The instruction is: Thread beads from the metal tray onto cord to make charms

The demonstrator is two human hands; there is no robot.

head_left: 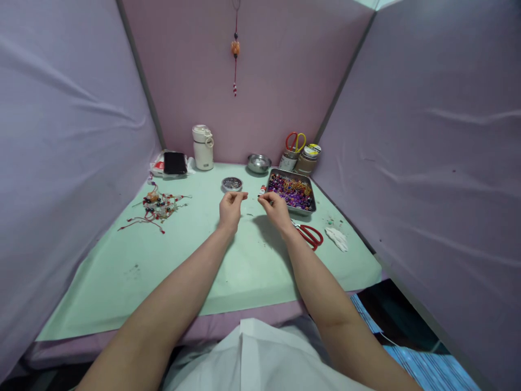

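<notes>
My left hand [231, 210] is raised over the middle of the table with thumb and fingers pinched together; what it pinches, if anything, is too small to see. Opposite it and a little apart, my right hand [277, 210] is also closed in a pinch, and a tiny dark speck shows at its fingertips. Just behind the right hand sits a metal tray [313, 205] full of purple, orange and dark beads. A small round container [232, 184] with dark contents stands behind the left hand. Red-handled scissors [311, 235] lie beside my right wrist, partly hidden by it.
Beaded strings [158, 206] lie at the left. Along the back stand a white flask [203, 147], a metal bowl [259, 163], jars [308, 159] and a black phone-like object [175, 163]. A crumpled white cloth [337, 239] lies right. A beaded pendant [235, 49] hangs before the back curtain.
</notes>
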